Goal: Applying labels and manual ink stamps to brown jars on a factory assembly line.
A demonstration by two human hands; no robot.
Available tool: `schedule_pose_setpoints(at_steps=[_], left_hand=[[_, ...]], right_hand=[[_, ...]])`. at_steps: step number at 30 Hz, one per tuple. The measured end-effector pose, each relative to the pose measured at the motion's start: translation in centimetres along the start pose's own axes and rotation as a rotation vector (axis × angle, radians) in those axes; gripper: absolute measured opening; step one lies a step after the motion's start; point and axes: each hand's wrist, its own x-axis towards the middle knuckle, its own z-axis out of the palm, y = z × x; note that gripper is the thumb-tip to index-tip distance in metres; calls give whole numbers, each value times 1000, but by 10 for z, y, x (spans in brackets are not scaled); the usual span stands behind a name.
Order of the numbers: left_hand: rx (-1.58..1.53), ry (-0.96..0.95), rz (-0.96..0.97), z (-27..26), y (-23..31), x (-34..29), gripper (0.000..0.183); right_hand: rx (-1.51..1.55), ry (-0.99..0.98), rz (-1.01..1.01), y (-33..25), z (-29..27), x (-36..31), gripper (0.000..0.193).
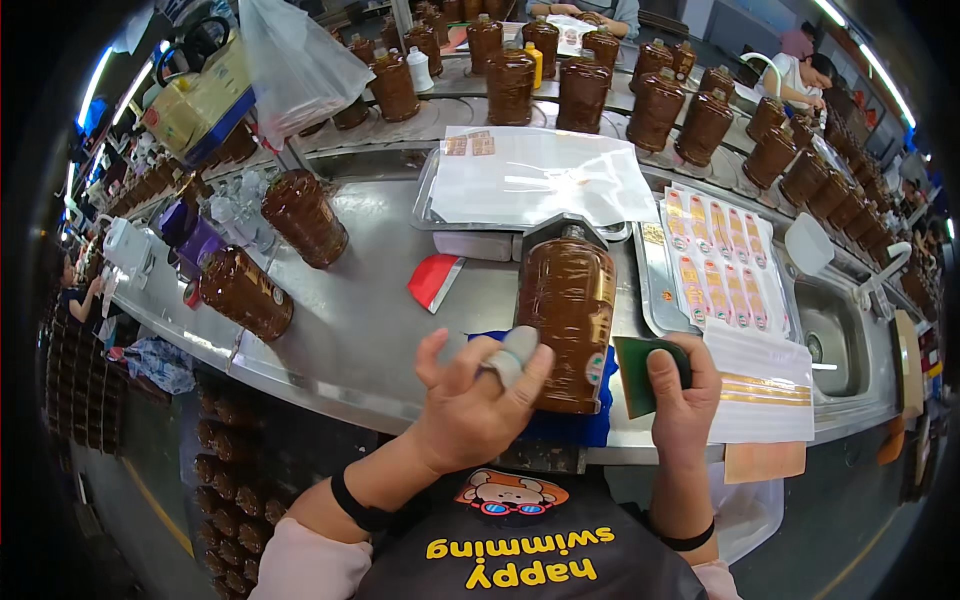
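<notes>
A large brown bottle with gold markings lies tilted toward me, its neck at a dark angular holder and its base over a blue cloth. My left hand is at the bottle's lower left side, fingers apart and some wearing pale finger covers. Nothing shows in its grasp; whether the fingertips press on the bottle I cannot tell. My right hand grips a dark green flat scraper just right of the bottle, near a small round label on it.
A red scraper lies on the metal table. Two brown bottles stand at left. Trays hold white sheets and label strips; a sheet with gold strips overhangs the front edge. A sink is at right. More bottles line a conveyor behind.
</notes>
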Motion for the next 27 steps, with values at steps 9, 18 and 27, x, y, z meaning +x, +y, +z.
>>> schedule_pose_setpoints(at_steps=[9,18,27], left_hand=[[-52,217,150,19,-12,-5,37],[-504,57,100,-3,-26,31,28],[-1898,-449,-953,81,-55,116,59]], right_hand=[[-22,9,60,-3,-6,3,24],[-116,-35,-5,3,-16,14,22],[-582,-497,-379,4,6,-20,74]])
